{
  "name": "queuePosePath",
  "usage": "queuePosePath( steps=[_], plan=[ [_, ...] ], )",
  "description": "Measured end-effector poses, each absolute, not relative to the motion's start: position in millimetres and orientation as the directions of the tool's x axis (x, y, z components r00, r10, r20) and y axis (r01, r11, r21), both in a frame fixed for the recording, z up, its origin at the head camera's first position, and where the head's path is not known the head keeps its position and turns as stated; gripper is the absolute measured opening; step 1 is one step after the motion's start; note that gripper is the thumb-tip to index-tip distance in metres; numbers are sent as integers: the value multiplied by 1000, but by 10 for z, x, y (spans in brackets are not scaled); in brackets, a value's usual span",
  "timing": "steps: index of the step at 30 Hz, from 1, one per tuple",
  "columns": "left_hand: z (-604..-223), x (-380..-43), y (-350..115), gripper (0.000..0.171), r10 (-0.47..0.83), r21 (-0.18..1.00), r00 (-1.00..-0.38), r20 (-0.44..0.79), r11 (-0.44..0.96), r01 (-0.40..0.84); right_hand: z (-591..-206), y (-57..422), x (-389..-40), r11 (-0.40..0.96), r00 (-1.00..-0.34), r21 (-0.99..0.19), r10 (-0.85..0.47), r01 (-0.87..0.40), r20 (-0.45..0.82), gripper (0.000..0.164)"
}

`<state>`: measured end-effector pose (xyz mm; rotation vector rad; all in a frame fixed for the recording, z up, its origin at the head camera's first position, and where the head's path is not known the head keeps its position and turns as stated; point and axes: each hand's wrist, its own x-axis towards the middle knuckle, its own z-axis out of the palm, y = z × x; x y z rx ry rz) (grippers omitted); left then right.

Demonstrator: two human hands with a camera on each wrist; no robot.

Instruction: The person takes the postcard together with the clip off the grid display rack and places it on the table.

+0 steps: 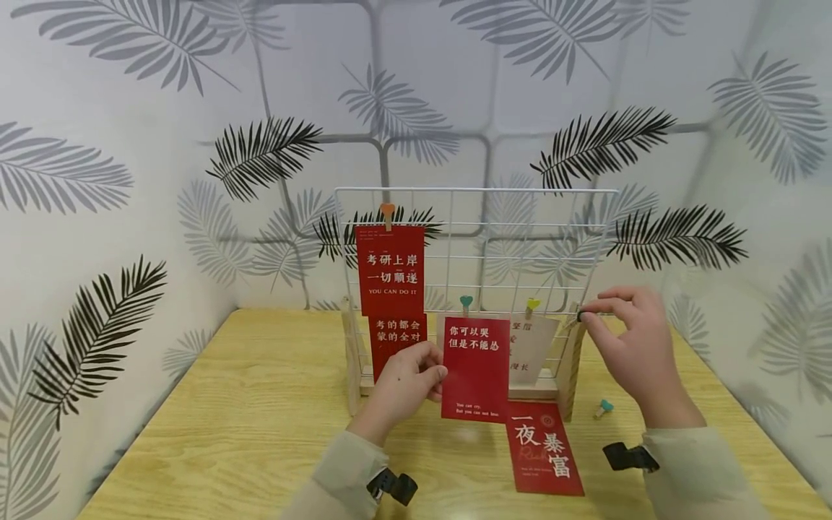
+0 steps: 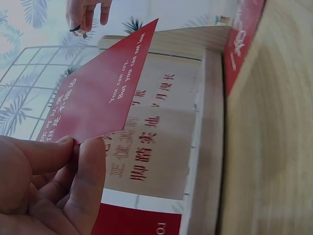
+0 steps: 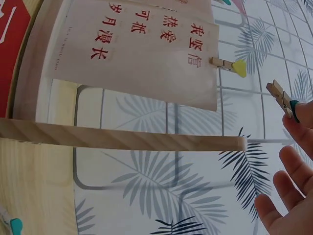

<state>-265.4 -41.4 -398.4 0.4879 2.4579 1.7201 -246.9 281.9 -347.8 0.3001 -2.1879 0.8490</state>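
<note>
My left hand (image 1: 406, 379) pinches a red card (image 1: 476, 379) with white lettering by its left edge, in front of a white wire grid rack (image 1: 451, 224). In the left wrist view, the thumb and fingers grip this card near a corner, and it is tilted. Beside the rack's right post, my right hand (image 1: 633, 354) holds a small wooden clothespin (image 3: 279, 97) with a dark green top between thumb and finger. The other fingers of that hand are spread apart in the right wrist view. Behind the held card, cream cards (image 2: 151, 142) with red lettering hang on the rack.
Two red cards hang at the rack's left, the upper card (image 1: 391, 267) under an orange clip (image 1: 387, 209). A teal clip (image 1: 466, 303) and a yellow clip (image 1: 532, 305) hold the cream cards. Another red card (image 1: 544, 451) and a loose teal clip (image 1: 603, 408) lie on the table (image 1: 247, 419).
</note>
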Motion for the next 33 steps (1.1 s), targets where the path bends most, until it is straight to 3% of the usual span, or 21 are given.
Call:
queuePosePath(
  steps=[19,33],
  plan=[
    [-4298,-2615,-446,5,344,915,-939,26,369,160,-3913,3193,-2430,793,-801,-515,58,-325,595,17],
    [-4484,-2579,-487,8,410,894,-909,-74,432,122,-4213,3455,-2498,819,-937,-535,-8,-207,350,24]
  ],
)
